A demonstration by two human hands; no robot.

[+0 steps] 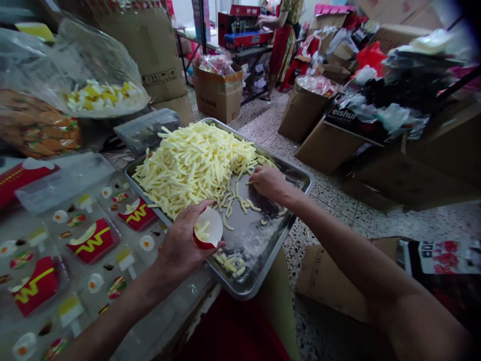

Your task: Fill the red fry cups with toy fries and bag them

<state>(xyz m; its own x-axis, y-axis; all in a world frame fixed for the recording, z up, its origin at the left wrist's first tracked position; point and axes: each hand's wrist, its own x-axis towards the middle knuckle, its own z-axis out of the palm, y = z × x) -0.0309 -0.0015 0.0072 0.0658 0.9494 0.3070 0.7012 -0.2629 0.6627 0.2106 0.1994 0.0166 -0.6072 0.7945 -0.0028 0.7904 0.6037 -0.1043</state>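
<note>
My left hand (184, 233) is wrapped round a small red-and-white fries carton (212, 225), its mouth tilted toward me with a few pale sticks inside. Over the metal tray (259, 288), my right hand (268, 183) has its fingers bent down at loose sticks beside the heap; whether they pinch any is hidden. A large pile of pale yellow fry-shaped sticks (195, 165) fills the tray's far left. Scattered sticks and white powder lie on the tray's bare part. Left of the tray are clear plastic packs with red fries cartons (93, 240) and small toy-like foods.
A plastic bag of yellow-and-white pieces (101, 98) and a bag of brown pieces (45, 128) stand at the left. Cardboard boxes (218, 93) surround the terrazzo floor. Another person (281, 40) stands by a red-and-blue machine (244, 32) at the back.
</note>
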